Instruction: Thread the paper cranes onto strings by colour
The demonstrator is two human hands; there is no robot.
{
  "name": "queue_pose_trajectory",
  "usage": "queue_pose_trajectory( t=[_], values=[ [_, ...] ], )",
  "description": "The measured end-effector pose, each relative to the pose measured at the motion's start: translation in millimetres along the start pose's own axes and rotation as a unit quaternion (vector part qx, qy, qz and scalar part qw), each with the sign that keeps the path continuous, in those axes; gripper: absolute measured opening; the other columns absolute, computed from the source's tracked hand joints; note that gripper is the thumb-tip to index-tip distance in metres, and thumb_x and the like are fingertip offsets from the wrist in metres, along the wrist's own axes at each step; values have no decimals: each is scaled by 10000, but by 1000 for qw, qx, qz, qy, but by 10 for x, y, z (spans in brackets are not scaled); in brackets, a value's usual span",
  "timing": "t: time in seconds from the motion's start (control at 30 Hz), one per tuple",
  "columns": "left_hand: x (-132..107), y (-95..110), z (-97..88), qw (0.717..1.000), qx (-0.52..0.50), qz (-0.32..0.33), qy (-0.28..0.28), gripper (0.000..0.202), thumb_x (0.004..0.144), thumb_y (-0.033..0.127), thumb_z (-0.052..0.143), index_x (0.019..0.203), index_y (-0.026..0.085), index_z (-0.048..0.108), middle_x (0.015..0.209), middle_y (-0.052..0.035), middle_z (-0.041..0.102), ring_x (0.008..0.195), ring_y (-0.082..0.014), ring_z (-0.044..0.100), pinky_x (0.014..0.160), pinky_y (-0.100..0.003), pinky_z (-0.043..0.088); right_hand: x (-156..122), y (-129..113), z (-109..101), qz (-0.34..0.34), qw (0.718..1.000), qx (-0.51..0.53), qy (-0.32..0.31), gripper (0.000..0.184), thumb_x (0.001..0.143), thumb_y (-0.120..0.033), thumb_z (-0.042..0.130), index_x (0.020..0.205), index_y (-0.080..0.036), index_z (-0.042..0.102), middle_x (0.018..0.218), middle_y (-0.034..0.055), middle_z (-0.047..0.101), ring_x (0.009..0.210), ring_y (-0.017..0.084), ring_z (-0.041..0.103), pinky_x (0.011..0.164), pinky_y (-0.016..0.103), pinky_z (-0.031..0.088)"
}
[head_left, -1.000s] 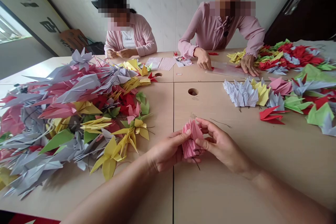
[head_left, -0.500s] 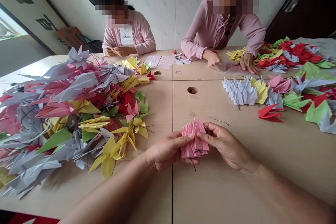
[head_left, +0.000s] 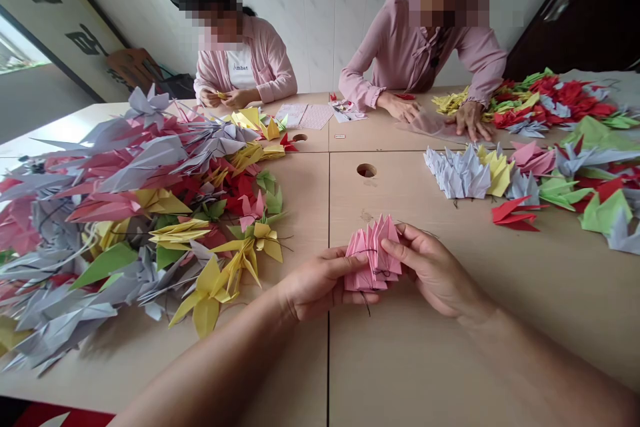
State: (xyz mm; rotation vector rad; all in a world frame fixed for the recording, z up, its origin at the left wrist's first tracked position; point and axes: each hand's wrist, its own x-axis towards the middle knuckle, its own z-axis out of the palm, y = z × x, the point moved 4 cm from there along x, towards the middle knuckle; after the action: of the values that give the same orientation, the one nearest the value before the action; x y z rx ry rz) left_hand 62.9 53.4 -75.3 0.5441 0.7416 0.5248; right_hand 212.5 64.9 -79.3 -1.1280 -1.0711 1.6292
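A stack of pink folded paper cranes (head_left: 374,253) is held over the wooden table (head_left: 430,347) between both hands. My left hand (head_left: 315,283) grips the stack's left side, thumb on top. My right hand (head_left: 433,270) pinches its right side with thumb and fingers. A thin dark thread runs across the stack and hangs below it.
A big heap of grey, pink, yellow and green paper cranes (head_left: 125,213) fills the left. Rows of grey and yellow cranes (head_left: 465,173) and more coloured ones (head_left: 590,180) lie right. Two people in pink sit opposite, hands on the table. A round hole (head_left: 367,170) is ahead.
The pink stack has tilted and fanned out toward the right between my hands. My right hand shifted slightly up along its side.
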Motion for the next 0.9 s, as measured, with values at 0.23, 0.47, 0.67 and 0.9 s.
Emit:
queue_pose_trajectory(
  t=[0.23,0.47,0.67,0.9],
  values=[
    [22,-17,-8,1000,-19,19,-11,232,903,229,505,1046,103,636,946,-132,706,795,-159,679,738,-280,537,22,30,-15,13,1000,18,-7,236,797,-359,680,957,-204,603,815,-2,588,763,132,522,654,248,428],
    [47,-6,-31,996,-81,6,-23,287,884,196,435,1030,36,623,896,-165,710,812,-193,688,793,-302,524,10,19,-38,20,999,27,7,253,788,-381,687,938,-192,611,797,-5,602,686,101,505,607,223,423],
    [34,5,-20,999,-40,22,-5,206,875,183,512,1023,79,610,910,-148,709,801,-187,692,766,-297,532,27,25,-32,7,1000,21,16,252,776,-373,702,947,-204,623,825,-6,632,725,109,535,644,232,447],
    [28,-9,-28,1000,-23,19,7,194,875,222,552,1031,124,612,914,-118,707,802,-175,684,715,-302,553,25,5,-60,10,998,42,40,236,749,-350,729,901,-200,628,833,0,651,736,116,555,655,241,461]
  ],
)
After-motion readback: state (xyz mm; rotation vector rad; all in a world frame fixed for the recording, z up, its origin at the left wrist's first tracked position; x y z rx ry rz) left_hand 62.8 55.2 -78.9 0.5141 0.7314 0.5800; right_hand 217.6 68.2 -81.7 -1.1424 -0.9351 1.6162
